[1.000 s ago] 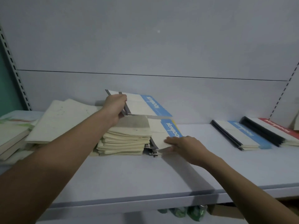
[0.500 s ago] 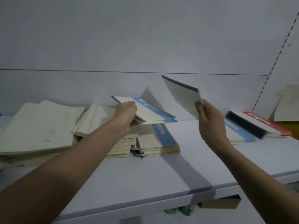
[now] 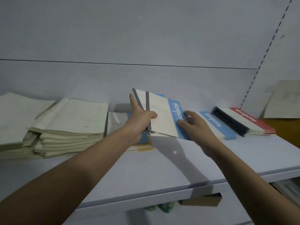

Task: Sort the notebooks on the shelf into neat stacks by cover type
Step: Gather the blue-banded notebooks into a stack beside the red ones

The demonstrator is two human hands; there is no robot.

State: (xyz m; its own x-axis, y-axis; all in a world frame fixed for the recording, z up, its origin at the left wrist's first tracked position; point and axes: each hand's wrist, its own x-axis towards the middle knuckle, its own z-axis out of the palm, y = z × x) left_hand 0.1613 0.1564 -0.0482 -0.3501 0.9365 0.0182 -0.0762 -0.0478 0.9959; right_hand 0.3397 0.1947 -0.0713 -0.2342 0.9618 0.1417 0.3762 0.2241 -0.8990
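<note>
My left hand (image 3: pixel 140 118) grips two blue-striped notebooks (image 3: pixel 162 116) by their grey spines, held tilted above the shelf. My right hand (image 3: pixel 193 124) lies with its fingers spread against the blue edge of the front notebook. Below my left hand sits a small stack of blue-striped notebooks (image 3: pixel 118 120), partly hidden by my wrist. To the right lie a blue-striped stack (image 3: pixel 215 125) and a red-striped stack (image 3: pixel 248 122) with black spines. Piles of plain cream notebooks (image 3: pixel 71 120) fill the left of the shelf.
The white shelf (image 3: pixel 162 172) has a front lip below my arms. A cream sheet (image 3: pixel 282 101) leans against the back wall at far right, above an orange surface. A cardboard box (image 3: pixel 201 200) and green items sit under the shelf.
My right hand brought its single notebook down and left onto the one in my left hand. Both notebooks are now together in my left hand, and the view shifted right.
</note>
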